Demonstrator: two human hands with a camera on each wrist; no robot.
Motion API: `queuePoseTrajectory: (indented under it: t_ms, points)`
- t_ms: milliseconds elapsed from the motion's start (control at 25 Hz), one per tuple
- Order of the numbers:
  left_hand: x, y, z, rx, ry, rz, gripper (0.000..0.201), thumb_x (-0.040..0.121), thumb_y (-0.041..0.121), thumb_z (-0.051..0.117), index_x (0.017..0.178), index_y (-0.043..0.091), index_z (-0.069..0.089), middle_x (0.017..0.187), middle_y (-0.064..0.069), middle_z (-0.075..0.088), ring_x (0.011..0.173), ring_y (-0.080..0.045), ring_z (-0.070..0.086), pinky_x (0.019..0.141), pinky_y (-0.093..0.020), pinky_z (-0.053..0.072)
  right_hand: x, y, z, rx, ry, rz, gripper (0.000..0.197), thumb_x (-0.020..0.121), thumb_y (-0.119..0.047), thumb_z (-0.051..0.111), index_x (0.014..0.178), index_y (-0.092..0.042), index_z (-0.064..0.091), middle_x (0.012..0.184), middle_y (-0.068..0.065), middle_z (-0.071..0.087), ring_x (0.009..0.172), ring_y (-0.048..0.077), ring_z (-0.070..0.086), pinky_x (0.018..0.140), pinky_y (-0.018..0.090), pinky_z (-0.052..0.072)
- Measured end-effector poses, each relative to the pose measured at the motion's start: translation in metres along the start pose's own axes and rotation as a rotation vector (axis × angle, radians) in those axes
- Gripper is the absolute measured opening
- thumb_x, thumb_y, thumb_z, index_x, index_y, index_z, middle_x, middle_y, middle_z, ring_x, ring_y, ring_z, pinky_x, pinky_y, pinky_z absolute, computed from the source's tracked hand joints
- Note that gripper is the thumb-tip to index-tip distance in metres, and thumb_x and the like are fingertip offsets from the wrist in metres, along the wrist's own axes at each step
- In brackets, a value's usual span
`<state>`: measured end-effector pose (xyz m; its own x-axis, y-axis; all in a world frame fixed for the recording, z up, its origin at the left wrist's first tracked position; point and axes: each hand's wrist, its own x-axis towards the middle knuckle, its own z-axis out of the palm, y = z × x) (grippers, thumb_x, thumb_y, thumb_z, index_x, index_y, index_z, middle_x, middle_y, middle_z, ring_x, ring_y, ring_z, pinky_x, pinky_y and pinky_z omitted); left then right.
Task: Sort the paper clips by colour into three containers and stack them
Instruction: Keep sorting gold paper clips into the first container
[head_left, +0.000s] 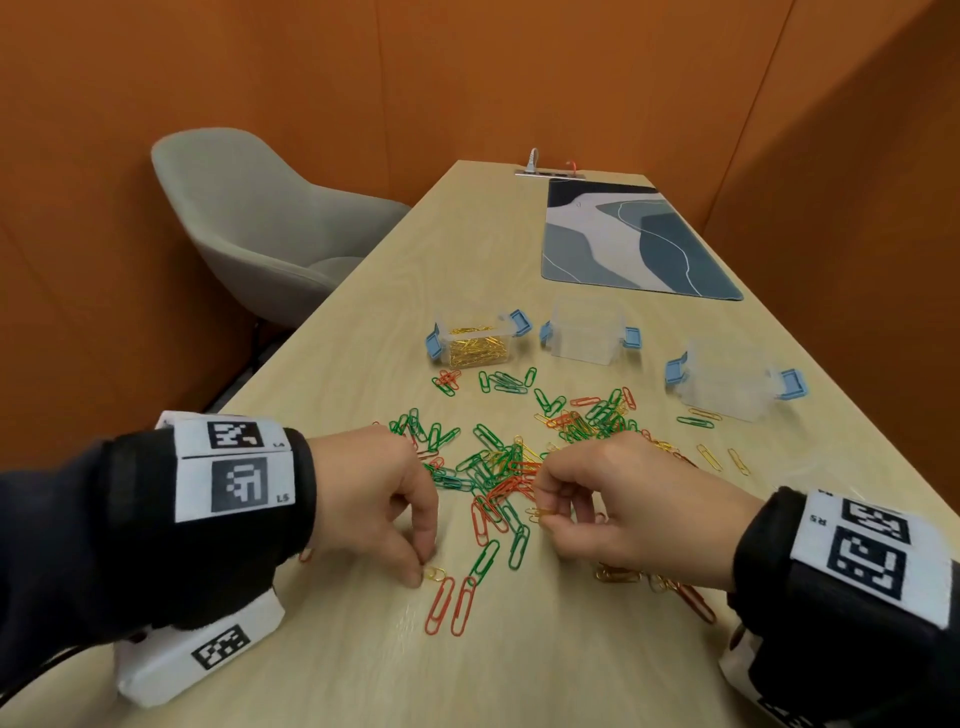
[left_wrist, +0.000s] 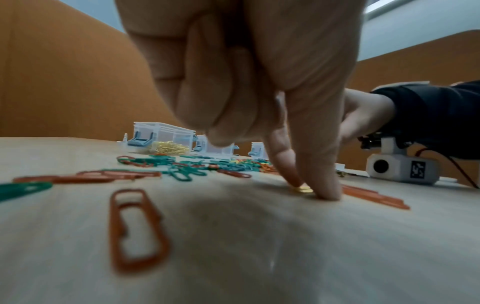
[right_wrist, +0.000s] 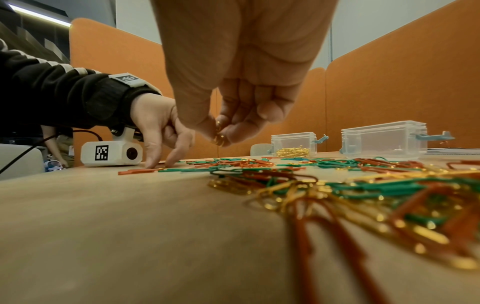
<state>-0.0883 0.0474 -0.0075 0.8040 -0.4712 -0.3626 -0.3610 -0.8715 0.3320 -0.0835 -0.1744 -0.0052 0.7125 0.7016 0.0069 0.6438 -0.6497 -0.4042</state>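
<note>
A scatter of green, orange and gold paper clips (head_left: 498, 462) covers the table's middle. My left hand (head_left: 423, 569) pinches a gold clip (head_left: 434, 573) against the tabletop with thumb and forefinger; the same gold clip (left_wrist: 302, 189) shows at my left hand (left_wrist: 311, 190) in the left wrist view. My right hand (head_left: 543, 514) is lifted off the table and holds a few gold clips (head_left: 537, 513) in its fingertips, the gold clips (right_wrist: 219, 135) showing in my right hand (right_wrist: 221, 136). A clear box of gold clips (head_left: 475, 343) stands behind the pile, with two clear boxes (head_left: 587, 332) (head_left: 730, 382) to its right holding no clips that I can see.
Two orange clips (head_left: 451, 605) lie right of my left fingertips. More gold clips (head_left: 618, 574) sit under my right wrist. A blue patterned mat (head_left: 628, 239) lies at the far right of the table. A grey chair (head_left: 249, 223) stands left of the table; orange partitions surround it.
</note>
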Motion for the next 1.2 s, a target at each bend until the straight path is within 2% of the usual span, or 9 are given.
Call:
queuePoseTrajectory:
  t_ms: [120,240,400,480,560,720,880,1000,1200]
  points:
    - [0.001,0.002,0.007,0.084,-0.030,-0.009,0.011,0.076,0.031,0.069,0.082,0.022,0.072,0.049,0.012,0.045,0.049,-0.006,0.044,0.054,-0.008,0.034,0.000,-0.001,-0.001,0.016,-0.001,-0.041,0.009,0.084,-0.020,0.058,0.077,-0.024,0.054,0.069,-0.011,0.052,0.072,0.009,0.055,0.066,0.014,0.042]
    - [0.005,0.009,0.007,0.032,-0.071,-0.091,0.013,0.086,0.028,0.053,0.078,0.021,0.060,0.062,0.011,0.048,0.059,-0.008,0.045,0.061,-0.020,0.040,-0.002,0.000,0.000,0.034,0.061,-0.091,0.006,0.083,-0.017,0.060,0.078,-0.021,0.058,0.068,-0.015,0.049,0.072,0.005,0.052,0.066,0.009,0.040]
    - [0.017,0.021,-0.007,-0.983,-0.247,-0.336,0.028,0.084,0.018,0.032,0.056,0.018,0.032,0.047,0.004,0.034,0.036,-0.009,0.030,0.035,-0.011,0.020,0.000,0.001,0.001,0.038,0.236,-0.213,0.007,0.081,-0.024,0.059,0.079,-0.018,0.060,0.067,-0.018,0.046,0.068,-0.001,0.047,0.067,0.003,0.035]
    - [0.024,0.030,-0.007,-1.325,-0.345,-0.274,0.020,0.075,0.019,0.034,0.056,0.016,0.034,0.048,0.001,0.037,0.036,-0.009,0.032,0.035,-0.011,0.022,0.001,0.000,0.001,0.028,0.281,-0.257,0.012,0.082,-0.029,0.055,0.080,-0.018,0.061,0.070,-0.016,0.049,0.069,0.001,0.046,0.066,0.006,0.037]
    - [0.033,0.039,-0.001,-1.452,-0.369,-0.205,0.020,0.074,0.019,0.035,0.057,0.014,0.044,0.049,-0.002,0.043,0.037,-0.009,0.038,0.034,-0.011,0.028,0.002,0.000,0.000,-0.005,0.295,-0.271,0.018,0.084,-0.032,0.052,0.083,-0.018,0.063,0.073,-0.011,0.054,0.072,0.003,0.046,0.068,0.011,0.039]
    - [0.048,0.048,0.002,-1.475,-0.243,-0.249,0.031,0.088,0.023,0.037,0.060,0.010,0.045,0.044,0.000,0.043,0.031,-0.004,0.035,0.027,-0.009,0.026,0.004,0.002,-0.002,-0.075,0.355,-0.249,0.027,0.088,-0.039,0.048,0.091,-0.020,0.066,0.084,-0.009,0.060,0.080,0.004,0.050,0.072,0.017,0.041]
    - [0.055,0.027,-0.022,-1.452,-0.130,-0.272,0.032,0.087,0.011,0.046,0.057,0.015,0.038,0.041,0.005,0.036,0.026,-0.002,0.027,0.024,-0.009,0.017,0.004,0.017,-0.007,-0.181,0.591,0.024,0.021,0.090,-0.029,0.047,0.090,-0.020,0.066,0.082,-0.008,0.063,0.076,0.013,0.057,0.072,0.034,0.050]
    - [0.062,0.010,-0.051,-1.304,0.006,-0.319,0.028,0.093,0.008,0.041,0.067,0.015,0.032,0.038,0.005,0.035,0.024,-0.002,0.024,0.022,-0.009,0.014,0.003,0.024,-0.011,-0.237,0.322,0.209,0.020,0.093,-0.028,0.047,0.103,-0.027,0.064,0.098,-0.010,0.063,0.091,0.012,0.056,0.084,0.030,0.047]
    - [0.094,-0.007,-0.104,-1.031,0.332,-0.397,0.034,0.095,0.018,0.047,0.063,0.016,0.034,0.046,0.001,0.040,0.025,-0.004,0.026,0.026,-0.010,0.019,0.006,0.019,-0.007,-0.186,0.053,0.214,0.023,0.093,-0.036,0.048,0.110,-0.031,0.063,0.106,-0.014,0.058,0.097,0.006,0.052,0.083,0.022,0.045]
